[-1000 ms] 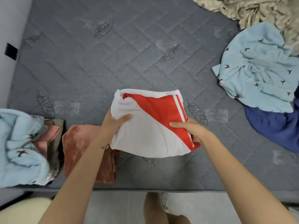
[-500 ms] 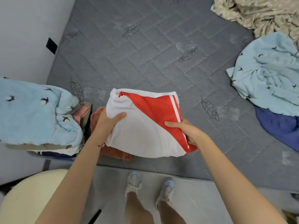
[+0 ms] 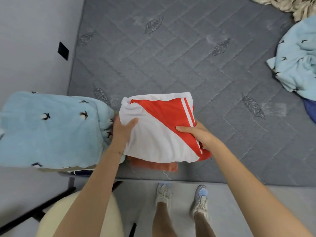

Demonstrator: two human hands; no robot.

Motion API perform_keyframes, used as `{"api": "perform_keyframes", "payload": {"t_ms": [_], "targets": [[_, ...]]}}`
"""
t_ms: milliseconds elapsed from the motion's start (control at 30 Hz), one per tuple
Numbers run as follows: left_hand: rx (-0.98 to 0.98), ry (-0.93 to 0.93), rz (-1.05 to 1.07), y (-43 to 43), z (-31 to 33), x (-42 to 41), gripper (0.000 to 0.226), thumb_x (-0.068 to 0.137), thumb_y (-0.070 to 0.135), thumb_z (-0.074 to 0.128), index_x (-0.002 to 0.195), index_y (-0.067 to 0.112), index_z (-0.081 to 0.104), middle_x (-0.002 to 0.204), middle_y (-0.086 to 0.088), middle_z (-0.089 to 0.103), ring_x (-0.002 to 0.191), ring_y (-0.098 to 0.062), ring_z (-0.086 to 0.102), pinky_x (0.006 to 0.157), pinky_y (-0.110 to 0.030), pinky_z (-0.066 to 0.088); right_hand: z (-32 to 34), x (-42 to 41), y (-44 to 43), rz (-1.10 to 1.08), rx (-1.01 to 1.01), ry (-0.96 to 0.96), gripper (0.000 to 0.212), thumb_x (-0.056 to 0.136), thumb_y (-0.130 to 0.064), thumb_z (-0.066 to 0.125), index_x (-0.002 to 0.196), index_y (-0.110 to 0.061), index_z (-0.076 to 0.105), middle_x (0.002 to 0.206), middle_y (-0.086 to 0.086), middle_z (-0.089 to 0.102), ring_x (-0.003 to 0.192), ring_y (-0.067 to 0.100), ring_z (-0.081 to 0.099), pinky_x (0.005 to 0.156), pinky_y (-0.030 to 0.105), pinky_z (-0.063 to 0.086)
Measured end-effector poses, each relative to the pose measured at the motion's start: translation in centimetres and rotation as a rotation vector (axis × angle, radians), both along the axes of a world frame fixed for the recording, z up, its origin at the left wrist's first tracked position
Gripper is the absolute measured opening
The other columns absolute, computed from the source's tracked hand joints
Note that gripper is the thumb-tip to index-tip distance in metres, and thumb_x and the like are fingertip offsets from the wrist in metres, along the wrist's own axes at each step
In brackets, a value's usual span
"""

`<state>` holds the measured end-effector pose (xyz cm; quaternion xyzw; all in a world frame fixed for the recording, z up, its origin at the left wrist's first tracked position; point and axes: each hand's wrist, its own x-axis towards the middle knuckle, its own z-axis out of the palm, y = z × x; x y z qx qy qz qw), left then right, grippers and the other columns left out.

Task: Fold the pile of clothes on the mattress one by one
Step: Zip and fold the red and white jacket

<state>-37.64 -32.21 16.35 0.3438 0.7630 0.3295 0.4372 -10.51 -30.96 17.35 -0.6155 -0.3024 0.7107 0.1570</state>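
Observation:
A folded white and red garment point(image 3: 153, 139) with two white stripes is held above the near edge of the grey quilted mattress point(image 3: 171, 57). My left hand point(image 3: 122, 130) grips its left side, thumb on top. My right hand point(image 3: 196, 134) grips its right side over the red part. Under it lies a folded salmon-pink garment point(image 3: 157, 165), mostly hidden. A stack of folded clothes topped by a light blue bird-print piece point(image 3: 51, 130) sits to the left. Unfolded clothes lie at the far right: a light blue bird-print one point(image 3: 297, 65), a dark blue one point(image 3: 310, 108) and a beige one point(image 3: 294, 6).
A grey wall with a black square patch point(image 3: 63, 50) runs along the left. A cream round seat point(image 3: 51, 219) with black legs stands at the lower left. My two feet in sneakers point(image 3: 181, 197) stand on the grey floor by the mattress edge.
The view has swung left and down. Both hands have carried the white and red garment left, so it now hangs over the salmon-pink garment beside the folded stack.

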Motion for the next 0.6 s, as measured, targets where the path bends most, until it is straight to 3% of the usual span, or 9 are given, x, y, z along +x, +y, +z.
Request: {"api": "perform_keyframes", "payload": {"t_ms": [167, 233, 367, 467, 533, 600], "targets": [[-0.04, -0.039, -0.047, -0.8, -3.2, 0.6, 0.061, 0.087, 0.015, 0.071, 0.141, 0.009, 0.043, 0.137, -0.002, 0.05, 0.126, -0.018, 0.048, 0.102, -0.028, 0.039, -2.8, -1.4, -1.6, -0.094, 0.005, -0.129, 0.063, 0.067, -0.054, 0.08, 0.117, -0.038, 0.046, 0.104, -0.015, 0.064, 0.089, 0.008, 0.066, 0.062, 0.022, 0.049], [-0.025, -0.033, -0.039, -1.2, -4.1, 0.7, 0.059, 0.087, 0.009, 0.069, 0.139, 0.011, 0.043, 0.136, 0.0, 0.05, 0.128, -0.02, 0.047, 0.1, -0.025, 0.039, -3.7, -1.6, -2.0, -0.124, 0.025, -0.159, 0.062, 0.069, -0.059, 0.076, 0.118, -0.039, 0.045, 0.108, -0.014, 0.062, 0.094, 0.009, 0.064, 0.067, 0.024, 0.048], [-0.053, 0.038, -0.011, -1.3, -5.0, 0.5, 0.061, 0.086, 0.005, 0.068, 0.141, 0.007, 0.042, 0.141, -0.009, 0.05, 0.13, -0.022, 0.047, 0.107, -0.032, 0.038, -4.9, -1.9, -2.3, -0.083, 0.003, -0.196, 0.052, 0.072, -0.064, 0.07, 0.111, -0.038, 0.048, 0.103, -0.014, 0.063, 0.092, 0.01, 0.064, 0.071, 0.026, 0.047], [-0.004, 0.113, 0.023, -0.9, -5.0, 0.1, 0.058, 0.085, 0.005, 0.069, 0.138, 0.003, 0.045, 0.139, -0.011, 0.051, 0.128, -0.021, 0.048, 0.094, -0.012, 0.033, -5.0, -2.0, -2.3, -0.096, 0.022, -0.166, 0.04, 0.071, -0.057, 0.075, 0.1, -0.041, 0.053, 0.101, -0.012, 0.068, 0.086, 0.01, 0.069, 0.066, 0.022, 0.049], [0.037, 0.175, 0.03, -0.8, -5.1, -0.1, 0.059, 0.085, 0.004, 0.069, 0.137, 0.002, 0.044, 0.139, -0.011, 0.05, 0.127, -0.018, 0.047, 0.088, 0.0, 0.027, -5.1, -2.0, -2.4, -0.113, 0.029, -0.129, 0.042, 0.07, -0.054, 0.078, 0.103, -0.04, 0.056, 0.103, -0.01, 0.071, 0.085, 0.01, 0.071, 0.067, 0.022, 0.052], [0.011, 0.215, -0.006, -0.9, -5.2, -0.1, 0.061, 0.085, 0.005, 0.068, 0.14, 0.002, 0.04, 0.142, -0.011, 0.047, 0.13, -0.019, 0.044, 0.087, 0.002, 0.023, -5.3, -2.1, -2.8, -0.106, 0.033, -0.13, 0.051, 0.071, -0.055, 0.077, 0.114, -0.036, 0.057, 0.108, -0.009, 0.07, 0.087, 0.011, 0.071, 0.071, 0.024, 0.054]]}}
